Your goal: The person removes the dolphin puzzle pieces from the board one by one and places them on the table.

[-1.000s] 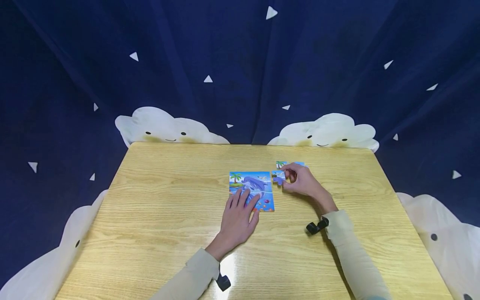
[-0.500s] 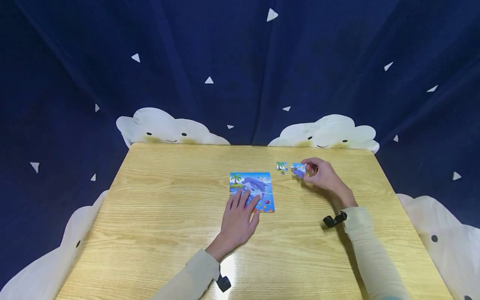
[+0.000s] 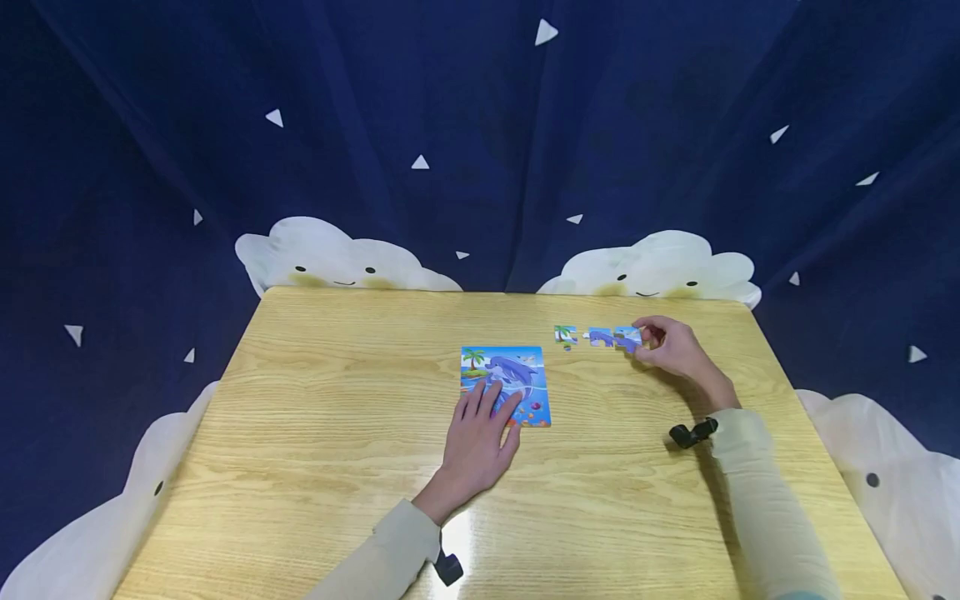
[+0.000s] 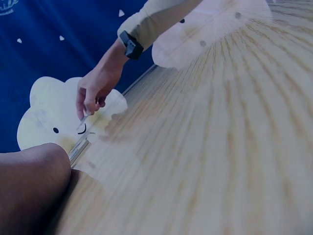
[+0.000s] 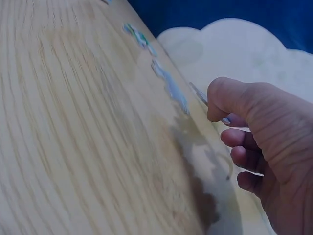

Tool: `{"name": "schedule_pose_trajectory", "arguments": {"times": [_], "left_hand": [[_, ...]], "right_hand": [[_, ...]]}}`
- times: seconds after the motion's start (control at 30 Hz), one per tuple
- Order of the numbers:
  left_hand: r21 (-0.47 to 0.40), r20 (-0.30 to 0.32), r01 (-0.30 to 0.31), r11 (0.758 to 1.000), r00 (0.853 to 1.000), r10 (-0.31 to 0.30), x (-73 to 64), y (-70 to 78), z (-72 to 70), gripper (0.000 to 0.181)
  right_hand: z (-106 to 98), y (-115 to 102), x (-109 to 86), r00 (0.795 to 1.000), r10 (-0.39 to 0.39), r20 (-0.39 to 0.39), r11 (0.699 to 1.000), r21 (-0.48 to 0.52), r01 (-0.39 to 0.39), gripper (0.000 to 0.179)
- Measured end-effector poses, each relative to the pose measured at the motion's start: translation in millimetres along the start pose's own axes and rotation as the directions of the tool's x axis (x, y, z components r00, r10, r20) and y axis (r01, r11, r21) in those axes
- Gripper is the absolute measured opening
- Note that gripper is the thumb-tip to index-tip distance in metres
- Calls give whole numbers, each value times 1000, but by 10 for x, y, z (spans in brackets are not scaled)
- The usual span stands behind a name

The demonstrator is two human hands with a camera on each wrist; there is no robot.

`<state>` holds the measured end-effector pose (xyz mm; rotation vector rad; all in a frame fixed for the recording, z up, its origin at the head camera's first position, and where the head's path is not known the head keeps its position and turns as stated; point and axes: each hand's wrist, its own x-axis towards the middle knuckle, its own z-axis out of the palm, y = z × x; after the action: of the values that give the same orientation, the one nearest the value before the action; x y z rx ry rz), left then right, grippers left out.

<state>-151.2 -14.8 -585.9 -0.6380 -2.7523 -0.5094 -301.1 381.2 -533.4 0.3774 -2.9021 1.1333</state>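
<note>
A square dolphin picture (image 3: 525, 368) lies mid-table in the head view. My left hand (image 3: 474, 442) rests on its lower part, fingers spread and straight. Farther right, thumb and fingers of my right hand (image 3: 671, 348) pinch a jigsaw piece (image 3: 627, 337) with blue and purple print. The right wrist view shows this jigsaw piece (image 5: 198, 94) edge-on, tilted above the tabletop. Just left of it lies a second jigsaw piece (image 3: 601, 337) with part of a dolphin. A palm-tree jigsaw piece (image 3: 565, 334) lies beyond that, a small gap between them.
The wooden table (image 3: 337, 417) has its far edge a little behind the pieces. A dark blue curtain (image 3: 480, 125) with white triangles and clouds hangs behind and around it. Black wrist cameras sit on both cuffs, such as the right wrist camera (image 3: 693, 433).
My right hand has moved right, away from the dolphin picture, carrying the pinched jigsaw piece past the other two, which have come into full view. My left hand has stayed on the picture.
</note>
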Motion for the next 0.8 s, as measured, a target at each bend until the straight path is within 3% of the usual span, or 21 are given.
{"name": "schedule_pose_trajectory", "arguments": {"times": [0.23, 0.63, 0.8], "left_hand": [[9, 13, 3, 1000, 1000, -4, -10, 10, -2, 51], [10, 56, 13, 1000, 998, -14, 2, 14, -29, 51], [20, 36, 12, 1000, 999, -12, 12, 6, -25, 51]], "right_hand": [[-45, 154, -21, 998, 69, -9, 997, -27, -69, 47], [0, 266, 23, 996, 87, 9, 994, -73, -86, 45], [6, 286, 47, 998, 61, 17, 996, -73, -60, 48]]}}
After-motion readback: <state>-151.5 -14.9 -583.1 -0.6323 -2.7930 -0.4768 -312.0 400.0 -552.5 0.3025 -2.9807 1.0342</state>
